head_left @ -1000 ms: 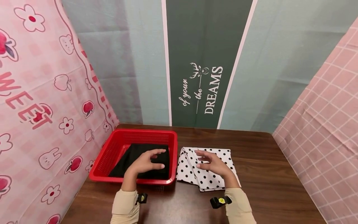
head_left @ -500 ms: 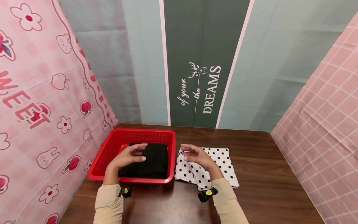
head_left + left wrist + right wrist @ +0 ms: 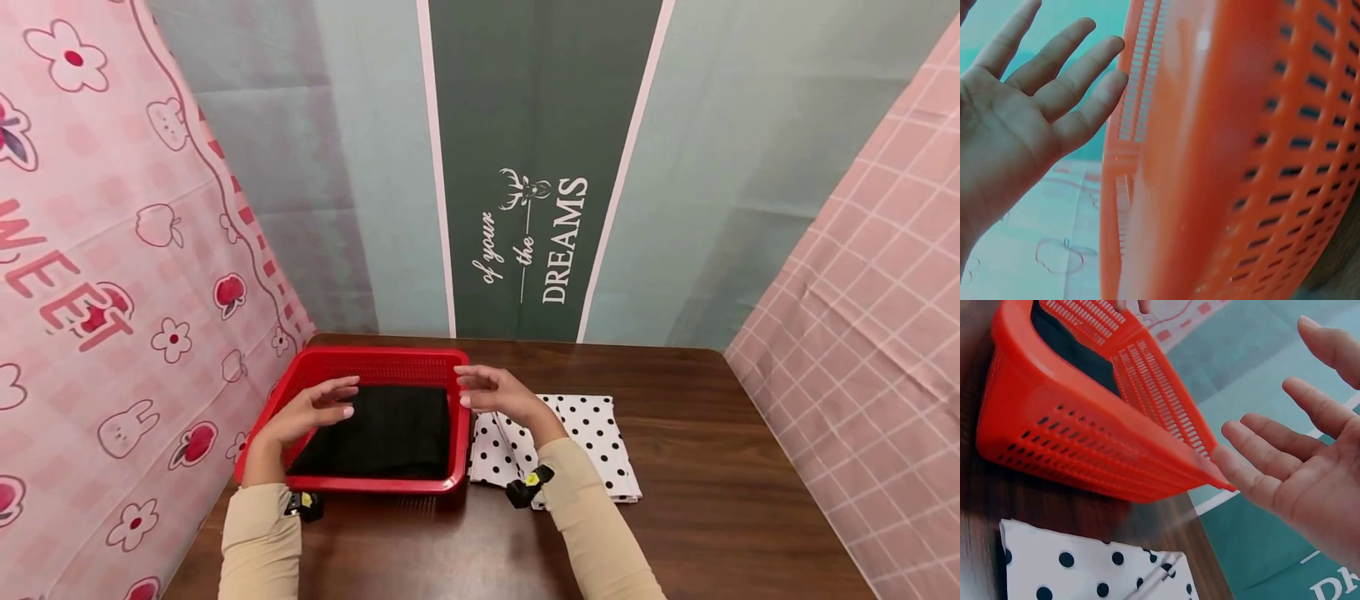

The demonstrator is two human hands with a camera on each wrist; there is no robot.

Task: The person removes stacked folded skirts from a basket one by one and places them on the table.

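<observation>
A red perforated plastic basket (image 3: 375, 485) stands on the table with a folded black cloth (image 3: 401, 433) lying inside. Over the basket's left part hovers my left hand (image 3: 303, 412), holding nothing. My right hand (image 3: 501, 396) is at the basket's right rim, its fingertips overlapping that rim in the head view. Both hands have their fingers extended and apart, palms facing each other. In the right wrist view, the right hand (image 3: 1316, 462) is beside the basket's upper edge. Below the right forearm lies a folded white cloth with black dots (image 3: 592, 429), partly covered by the arm.
The brown wooden table (image 3: 720, 467) carries the basket at its left and the dotted cloth right beside it. A pink patterned curtain (image 3: 180, 275) hangs at the left, a pink checked one (image 3: 885, 317) at the right, and a green-blue curtain (image 3: 382, 167) behind.
Both hands have moved left and somewhat farther from the body, the right one from over the dotted cloth to the basket's right rim. The cloths and basket stay put.
</observation>
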